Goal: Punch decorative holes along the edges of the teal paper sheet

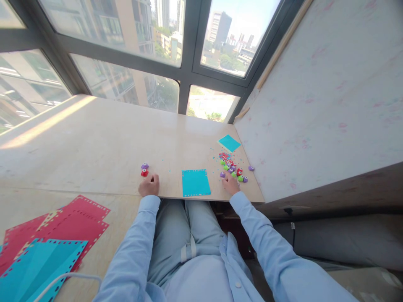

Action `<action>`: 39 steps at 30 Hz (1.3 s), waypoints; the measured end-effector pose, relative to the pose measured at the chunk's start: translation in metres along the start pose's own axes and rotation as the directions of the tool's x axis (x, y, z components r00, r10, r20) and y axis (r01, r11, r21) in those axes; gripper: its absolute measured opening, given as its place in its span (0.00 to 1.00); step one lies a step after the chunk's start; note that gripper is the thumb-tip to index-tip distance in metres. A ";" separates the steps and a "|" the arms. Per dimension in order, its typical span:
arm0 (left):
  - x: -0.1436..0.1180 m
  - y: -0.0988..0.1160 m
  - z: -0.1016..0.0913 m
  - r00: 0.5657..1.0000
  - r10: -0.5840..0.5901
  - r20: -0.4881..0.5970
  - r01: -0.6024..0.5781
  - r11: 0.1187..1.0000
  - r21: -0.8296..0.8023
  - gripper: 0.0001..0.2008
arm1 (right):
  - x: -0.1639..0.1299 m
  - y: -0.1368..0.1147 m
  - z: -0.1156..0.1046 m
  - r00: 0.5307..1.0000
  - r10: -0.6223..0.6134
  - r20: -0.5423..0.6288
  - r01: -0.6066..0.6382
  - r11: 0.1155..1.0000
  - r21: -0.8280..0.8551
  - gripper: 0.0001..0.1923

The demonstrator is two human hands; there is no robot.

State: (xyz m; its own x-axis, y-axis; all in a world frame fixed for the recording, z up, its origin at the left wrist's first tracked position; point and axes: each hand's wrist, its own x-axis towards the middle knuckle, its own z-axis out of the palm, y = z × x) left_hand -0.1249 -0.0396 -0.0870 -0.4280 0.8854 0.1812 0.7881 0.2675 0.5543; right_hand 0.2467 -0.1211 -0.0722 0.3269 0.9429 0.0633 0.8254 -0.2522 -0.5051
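A turquoise square of paper (pixel 195 183) with punched holes along its top and bottom edges lies flat between my hands. My left hand (pixel 149 185) rests on the tabletop in a loose fist, left of the sheet. Just beyond it sit a red craft punch (pixel 144 172) and a purple craft punch (pixel 145 166). On the sheet's other side, my right hand (pixel 231 184) is closed too, its fingers curled. A purple punch (pixel 222 174) lies right at its fingertips, seemingly not gripped. Several green, purple and red craft punches (pixel 234 174) crowd beside and beyond that hand.
Red and turquoise paper bits (pixel 225 157) are scattered behind the punches. Further back lies a turquoise sheet stack (pixel 229 143). One purple punch (pixel 251 168) is by the wall (pixel 292 138). Punched red sheets (pixel 85 218) and a turquoise one (pixel 47 264) overlap at left, near a white cable (pixel 67 275).
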 end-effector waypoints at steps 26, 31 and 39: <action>-0.047 0.090 0.012 0.864 0.412 0.289 -0.369 0.909 -0.194 0.15 | 0.011 -0.026 0.019 0.976 -0.162 0.145 0.132 0.972 0.195 0.17; -0.066 0.134 0.039 0.692 0.617 0.375 -0.591 0.783 -0.197 0.19 | 0.015 -0.029 0.020 0.979 -0.152 0.135 0.128 0.977 0.173 0.16; -0.066 0.130 0.067 0.644 0.688 0.335 -0.618 0.725 -0.303 0.14 | 0.014 -0.032 0.023 0.981 -0.166 0.102 0.155 0.982 0.107 0.16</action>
State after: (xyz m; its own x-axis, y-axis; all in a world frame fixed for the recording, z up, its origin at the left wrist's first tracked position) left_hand 0.0356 -0.0379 -0.0814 0.4149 0.8813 0.2263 0.7020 -0.4683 0.5367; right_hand 0.2150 -0.0946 -0.0750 0.1362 0.9890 0.0580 0.8122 -0.0779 -0.5782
